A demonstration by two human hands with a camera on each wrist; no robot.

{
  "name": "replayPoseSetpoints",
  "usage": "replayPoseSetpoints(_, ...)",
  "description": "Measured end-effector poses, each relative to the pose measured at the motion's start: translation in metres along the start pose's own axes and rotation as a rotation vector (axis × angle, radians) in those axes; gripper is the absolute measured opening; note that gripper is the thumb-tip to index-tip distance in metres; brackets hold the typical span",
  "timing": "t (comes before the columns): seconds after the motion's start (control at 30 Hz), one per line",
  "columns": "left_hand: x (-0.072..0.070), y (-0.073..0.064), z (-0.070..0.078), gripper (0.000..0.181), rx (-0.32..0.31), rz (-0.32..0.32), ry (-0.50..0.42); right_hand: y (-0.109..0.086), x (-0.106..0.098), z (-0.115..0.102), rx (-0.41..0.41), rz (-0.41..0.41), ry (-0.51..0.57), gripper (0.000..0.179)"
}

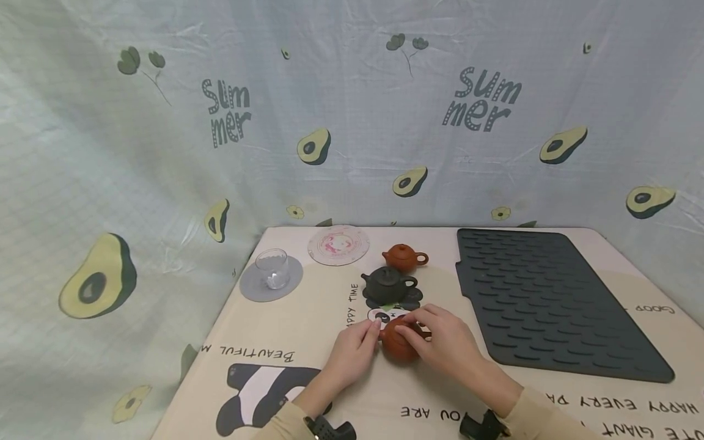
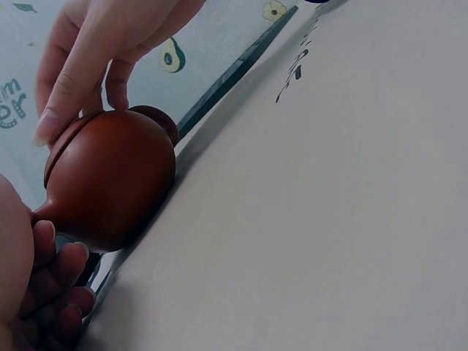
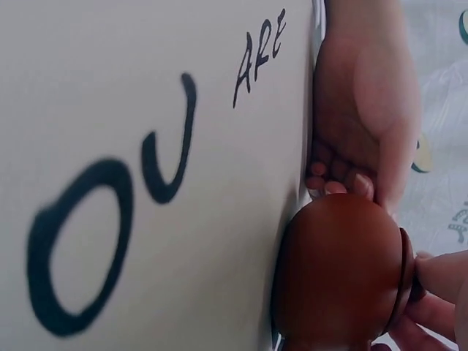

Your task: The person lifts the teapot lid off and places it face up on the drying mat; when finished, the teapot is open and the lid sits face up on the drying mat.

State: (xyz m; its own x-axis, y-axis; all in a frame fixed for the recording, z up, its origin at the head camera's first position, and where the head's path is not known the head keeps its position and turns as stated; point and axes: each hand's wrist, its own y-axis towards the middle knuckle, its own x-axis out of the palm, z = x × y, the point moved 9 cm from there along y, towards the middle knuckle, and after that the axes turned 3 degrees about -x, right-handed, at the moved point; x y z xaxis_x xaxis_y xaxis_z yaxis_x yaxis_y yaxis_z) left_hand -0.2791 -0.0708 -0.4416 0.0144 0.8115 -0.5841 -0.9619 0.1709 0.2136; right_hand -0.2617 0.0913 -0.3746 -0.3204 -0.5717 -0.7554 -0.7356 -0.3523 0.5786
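Observation:
A reddish-brown clay teapot (image 1: 400, 347) sits on the printed tablecloth between both hands. Its spout (image 2: 44, 212) points toward my left hand (image 1: 352, 355), whose thumb and fingertips pinch it from the side. From the other side my right hand (image 1: 444, 341) reaches over the top, with thumb and fingers pinching the lid (image 3: 404, 274) at its knob. The lid rests on the pot's rim in the right wrist view. Part of the teapot's handle is hidden behind the right hand in the head view.
Just beyond stands a black teapot (image 1: 387, 286), with another reddish-brown teapot (image 1: 402, 259) behind it. Farther left are a clear glass cup (image 1: 273, 269) on a grey round mat (image 1: 250, 286) and a pink-patterned disc (image 1: 338, 245). A dark ridged mat (image 1: 555, 305) covers the right side.

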Motion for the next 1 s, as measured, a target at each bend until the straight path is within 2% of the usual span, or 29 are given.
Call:
replayPoseSetpoints(0.33, -0.004, 0.000, 0.002, 0.043, -0.001, 0.006, -0.001, 0.005, -0.008, 0.015, 0.139, 0.010, 0.237, 0.006)
replayPoseSetpoints(0.5, -0.005, 0.000, 0.002, 0.043, -0.002, 0.005, -0.009, 0.004, -0.009, 0.025, 0.239, -0.017, 0.331, 0.006)
replayPoseSetpoints(0.87, -0.003, 0.000, -0.001, 0.043, -0.018, -0.009, -0.024, -0.003, -0.001, 0.044, 0.464, -0.080, 0.502, 0.020)
replayPoseSetpoints(1.0, -0.002, -0.001, 0.000, 0.043, -0.015, -0.010, -0.032, -0.006, 0.002, 0.055, 0.572, -0.086, 0.621, 0.023)
